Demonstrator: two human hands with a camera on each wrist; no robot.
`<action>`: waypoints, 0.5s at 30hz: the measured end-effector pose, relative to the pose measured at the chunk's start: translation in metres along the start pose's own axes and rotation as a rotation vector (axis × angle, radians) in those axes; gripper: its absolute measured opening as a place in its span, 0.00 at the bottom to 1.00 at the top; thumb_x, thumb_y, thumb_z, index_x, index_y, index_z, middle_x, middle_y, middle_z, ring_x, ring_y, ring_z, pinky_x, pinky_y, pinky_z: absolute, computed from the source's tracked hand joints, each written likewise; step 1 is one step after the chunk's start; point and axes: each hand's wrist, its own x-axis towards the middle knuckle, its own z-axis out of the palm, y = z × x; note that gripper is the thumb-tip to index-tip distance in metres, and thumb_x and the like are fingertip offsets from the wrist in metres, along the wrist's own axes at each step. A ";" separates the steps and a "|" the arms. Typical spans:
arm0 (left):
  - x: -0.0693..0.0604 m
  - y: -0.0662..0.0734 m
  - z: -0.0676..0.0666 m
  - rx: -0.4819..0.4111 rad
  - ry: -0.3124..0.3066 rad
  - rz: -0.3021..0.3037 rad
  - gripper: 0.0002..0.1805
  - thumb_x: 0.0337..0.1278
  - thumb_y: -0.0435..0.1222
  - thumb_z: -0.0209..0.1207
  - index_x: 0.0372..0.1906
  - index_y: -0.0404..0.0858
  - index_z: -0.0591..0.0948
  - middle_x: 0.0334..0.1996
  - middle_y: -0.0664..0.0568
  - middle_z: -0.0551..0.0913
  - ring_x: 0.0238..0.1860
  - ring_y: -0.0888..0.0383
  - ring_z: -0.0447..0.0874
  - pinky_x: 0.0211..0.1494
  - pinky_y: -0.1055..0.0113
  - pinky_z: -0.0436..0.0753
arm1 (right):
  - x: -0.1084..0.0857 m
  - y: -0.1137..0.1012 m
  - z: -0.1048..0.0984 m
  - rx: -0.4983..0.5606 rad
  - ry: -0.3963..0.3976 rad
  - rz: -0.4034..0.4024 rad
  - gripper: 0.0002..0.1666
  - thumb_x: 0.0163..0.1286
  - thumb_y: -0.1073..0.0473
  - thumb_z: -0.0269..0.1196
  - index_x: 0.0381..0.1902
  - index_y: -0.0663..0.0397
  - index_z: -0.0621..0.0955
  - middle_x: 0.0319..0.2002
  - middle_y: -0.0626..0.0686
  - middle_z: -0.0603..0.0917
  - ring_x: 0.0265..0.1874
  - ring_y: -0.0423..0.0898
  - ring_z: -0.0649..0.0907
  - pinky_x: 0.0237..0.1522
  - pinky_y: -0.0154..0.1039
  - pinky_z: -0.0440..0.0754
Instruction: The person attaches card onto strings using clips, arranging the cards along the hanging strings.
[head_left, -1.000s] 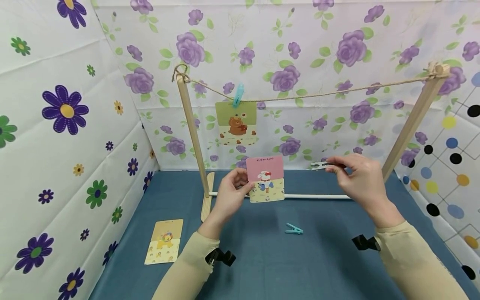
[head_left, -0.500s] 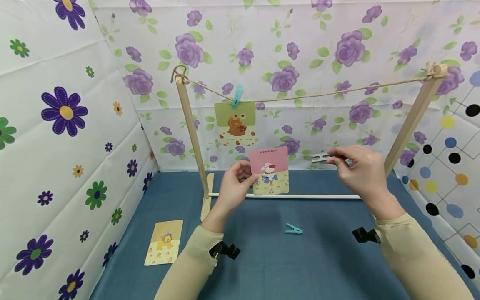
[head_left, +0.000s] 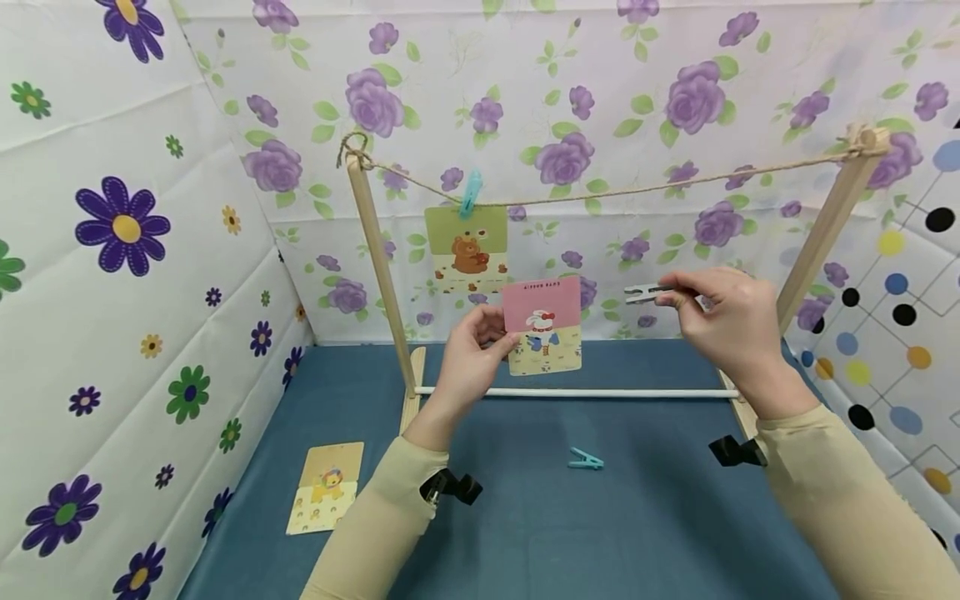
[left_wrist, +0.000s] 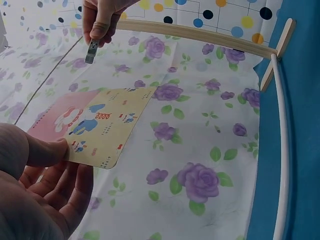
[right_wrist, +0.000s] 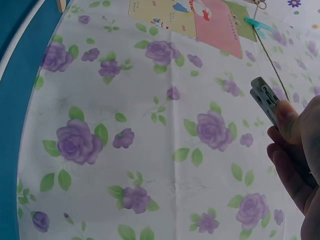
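My left hand [head_left: 471, 357] pinches the left edge of a pink and yellow card [head_left: 543, 325] with a white rabbit on it, thumb in front. The card is upright, below the twine [head_left: 600, 197]. In the left wrist view the thumb lies on the card's [left_wrist: 107, 120] corner. To the right, my right hand [head_left: 723, 333] pinches a grey clothespin [head_left: 645, 293] between thumb and fingers, its nose pointing left toward the card. The right wrist view shows that clothespin [right_wrist: 265, 97] apart from both the card and the twine.
A green bear card [head_left: 467, 250] hangs from the twine by a blue clothespin [head_left: 470, 195]. Wooden posts [head_left: 378, 267] carry the twine, with a white rod [head_left: 615, 392] low between them. On the blue cloth lie another blue clothespin [head_left: 585, 459] and a yellow lion card [head_left: 326, 487].
Both hands have risen, the left one also moving slightly right, carrying the rabbit card and the grey clothespin up toward the twine. The hanging card and the things on the cloth stay put.
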 end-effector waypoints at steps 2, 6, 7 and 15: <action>0.003 0.003 0.000 0.004 -0.006 0.010 0.11 0.73 0.28 0.66 0.55 0.34 0.81 0.42 0.43 0.86 0.42 0.50 0.86 0.46 0.49 0.85 | 0.004 0.000 -0.002 -0.011 -0.004 -0.011 0.08 0.61 0.71 0.78 0.39 0.60 0.93 0.31 0.56 0.92 0.22 0.48 0.81 0.26 0.31 0.66; 0.009 0.009 0.000 0.026 -0.010 0.039 0.11 0.73 0.27 0.66 0.55 0.34 0.81 0.42 0.43 0.87 0.41 0.50 0.86 0.44 0.54 0.85 | 0.011 0.001 -0.006 -0.025 -0.016 -0.038 0.09 0.61 0.72 0.78 0.39 0.60 0.93 0.31 0.57 0.92 0.23 0.49 0.83 0.27 0.31 0.68; 0.010 0.010 0.000 0.029 -0.011 0.043 0.11 0.72 0.27 0.66 0.55 0.34 0.81 0.42 0.43 0.87 0.42 0.51 0.86 0.44 0.55 0.85 | 0.013 0.001 -0.007 -0.027 -0.018 -0.043 0.09 0.61 0.72 0.78 0.39 0.60 0.93 0.31 0.57 0.92 0.23 0.49 0.82 0.26 0.31 0.67; 0.019 0.019 0.000 0.058 -0.016 0.041 0.12 0.73 0.29 0.67 0.55 0.35 0.82 0.41 0.44 0.86 0.41 0.49 0.86 0.43 0.56 0.84 | 0.028 0.003 -0.014 -0.081 -0.020 -0.096 0.09 0.62 0.71 0.78 0.41 0.64 0.93 0.33 0.59 0.92 0.25 0.52 0.86 0.25 0.34 0.69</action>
